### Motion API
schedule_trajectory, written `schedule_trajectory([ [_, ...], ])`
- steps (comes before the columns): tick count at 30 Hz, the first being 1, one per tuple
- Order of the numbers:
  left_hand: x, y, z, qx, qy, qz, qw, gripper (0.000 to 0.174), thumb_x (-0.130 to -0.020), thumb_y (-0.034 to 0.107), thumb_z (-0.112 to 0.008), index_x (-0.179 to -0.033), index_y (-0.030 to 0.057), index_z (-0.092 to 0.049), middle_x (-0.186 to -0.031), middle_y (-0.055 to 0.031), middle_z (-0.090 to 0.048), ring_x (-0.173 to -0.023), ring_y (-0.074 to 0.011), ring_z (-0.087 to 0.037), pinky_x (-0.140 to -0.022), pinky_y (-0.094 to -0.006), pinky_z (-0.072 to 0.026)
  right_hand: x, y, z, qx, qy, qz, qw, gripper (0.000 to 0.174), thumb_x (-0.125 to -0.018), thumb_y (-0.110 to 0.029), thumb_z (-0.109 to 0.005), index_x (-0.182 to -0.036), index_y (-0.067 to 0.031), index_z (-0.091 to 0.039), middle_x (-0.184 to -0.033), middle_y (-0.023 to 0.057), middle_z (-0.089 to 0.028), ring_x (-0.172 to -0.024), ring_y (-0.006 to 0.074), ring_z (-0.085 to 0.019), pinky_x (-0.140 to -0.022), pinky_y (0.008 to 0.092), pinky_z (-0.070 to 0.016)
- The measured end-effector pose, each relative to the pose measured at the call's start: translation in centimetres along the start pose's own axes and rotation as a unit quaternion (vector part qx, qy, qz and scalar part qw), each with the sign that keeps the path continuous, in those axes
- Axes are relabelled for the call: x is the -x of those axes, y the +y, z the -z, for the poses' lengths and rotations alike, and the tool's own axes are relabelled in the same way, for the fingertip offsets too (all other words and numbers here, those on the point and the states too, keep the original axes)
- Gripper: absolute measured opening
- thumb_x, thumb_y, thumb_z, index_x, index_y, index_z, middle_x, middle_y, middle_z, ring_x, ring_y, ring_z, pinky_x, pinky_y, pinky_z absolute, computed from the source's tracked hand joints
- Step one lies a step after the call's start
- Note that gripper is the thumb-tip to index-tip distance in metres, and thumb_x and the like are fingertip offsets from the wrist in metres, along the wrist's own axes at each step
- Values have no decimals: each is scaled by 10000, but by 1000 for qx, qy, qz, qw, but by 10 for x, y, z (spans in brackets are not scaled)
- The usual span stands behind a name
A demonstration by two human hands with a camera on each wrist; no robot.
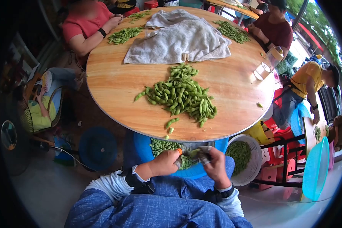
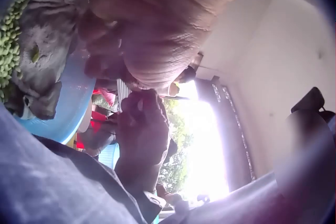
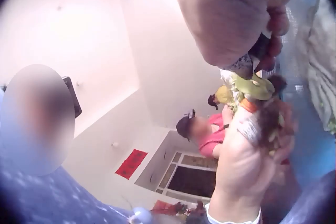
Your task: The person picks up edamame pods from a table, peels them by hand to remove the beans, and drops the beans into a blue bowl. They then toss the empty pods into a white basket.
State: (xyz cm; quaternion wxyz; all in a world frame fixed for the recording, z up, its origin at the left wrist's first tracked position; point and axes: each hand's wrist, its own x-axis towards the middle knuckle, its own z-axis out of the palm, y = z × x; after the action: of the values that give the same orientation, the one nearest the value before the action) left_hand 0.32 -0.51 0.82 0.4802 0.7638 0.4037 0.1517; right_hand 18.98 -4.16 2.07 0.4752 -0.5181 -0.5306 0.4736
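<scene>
Over a blue basin [image 1: 142,149] in my lap, both hands work at one green soybean pod [image 1: 194,152]. My left hand [image 1: 159,164], with an orange band and grey tape on its fingers, pinches the pod from the left. My right hand [image 1: 216,167], with dark and silvery tape on its digits, pinches it from the other side. The right wrist view shows the split-looking pod [image 3: 252,86] between the two hands' fingertips. Shelled green beans [image 1: 161,146] lie in the basin, beside a grey cloth [image 2: 47,40] in the left wrist view.
A heap of pods [image 1: 180,93] covers the near part of the round wooden table [image 1: 114,87]. Behind it lies a white towel [image 1: 178,41], with a bottle [image 1: 268,64] to the right. A white basket [image 1: 256,155] of pods stands by my right knee. Other people sit around.
</scene>
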Motion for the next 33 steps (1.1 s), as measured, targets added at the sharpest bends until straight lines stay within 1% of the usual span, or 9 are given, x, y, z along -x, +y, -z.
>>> schedule_trajectory([
  [2, 7, 20, 13, -49, -34, 0, 998, 188, -777, 74, -507, -958, 29, -529, -740, -154, -578, -679, -251, -575, -629, -300, -440, 0, 9, 30, 44, 68, 11, 997, 128, -769, 16, -545, -894, 33, -563, -769, 31, -580, -711, 83, -536, -657, 204, -431],
  [6, -6, 8, 35, -112, 193, -117, 968, 196, -754, 108, -567, -918, 6, -531, -657, -149, -569, -632, -267, -585, -593, -319, -448, 9, 14, 84, 317, 204, -47, 925, 214, -718, -18, -574, -929, 15, -556, -590, 93, -544, -508, 131, -480, -505, 269, -404],
  [11, -41, 15, 82, -262, 201, 32, 943, 276, -712, 232, -608, -857, 5, -546, -643, -197, -555, -609, -345, -548, -554, -408, -421, 18, 17, 82, 208, 213, -31, 954, 172, -741, -21, -559, -907, 23, -558, -671, 77, -581, -588, 112, -510, -549, 252, -419],
  [15, -56, 9, 95, -353, 159, -32, 921, 220, -718, 198, -604, -797, -4, -571, -634, -190, -557, -604, -300, -568, -563, -378, -429, 13, 10, 57, 136, 157, -13, 978, 168, -775, -27, -565, -923, 52, -559, -740, 42, -589, -670, 81, -521, -605, 205, -426],
  [19, -56, 16, 87, 23, 135, -41, 990, 138, -762, 86, -583, -865, -6, -573, -729, -96, -600, -666, -137, -566, -621, -263, -455, -4, -17, 17, -117, 11, -27, 993, 214, -798, -30, -535, -995, 52, -530, -852, 47, -579, -768, 72, -509, -672, 204, -416],
  [23, -41, 33, 43, 314, 119, -112, 935, 116, -792, 40, -557, -895, -9, -571, -800, -1, -581, -726, -49, -508, -654, -193, -439, -27, -41, -9, -250, -128, -91, 956, 215, -805, -28, -522, -1008, 40, -528, -864, 32, -580, -804, 81, -514, -720, 214, -410],
  [27, -30, 31, 35, 311, 114, -142, 933, 127, -792, 33, -552, -914, 2, -536, -799, -20, -585, -759, -71, -528, -693, -215, -443, -30, -33, -17, -218, -73, -43, 972, 219, -750, -9, -568, -967, 12, -552, -767, 32, -581, -714, 137, -547, -660, 256, -428],
  [29, -27, 34, 33, 325, 143, -126, 926, 142, -839, 146, -511, -909, 23, -502, -681, -13, -542, -622, -65, -499, -563, -199, -427, -28, -35, -9, 36, -35, 76, 996, 253, -679, 29, -581, -930, -1, -563, -757, 76, -579, -710, 209, -559, -631, 280, -435],
  [33, -18, 33, 49, 467, -86, 93, 875, 400, -884, 402, -333, -842, 42, -501, -525, 19, -352, -429, -45, -268, -371, -190, -202, -28, -45, 5, 270, -26, 203, 941, 339, -552, 85, -565, -878, -10, -571, -729, 145, -551, -687, 328, -543, -588, 324, -441],
])
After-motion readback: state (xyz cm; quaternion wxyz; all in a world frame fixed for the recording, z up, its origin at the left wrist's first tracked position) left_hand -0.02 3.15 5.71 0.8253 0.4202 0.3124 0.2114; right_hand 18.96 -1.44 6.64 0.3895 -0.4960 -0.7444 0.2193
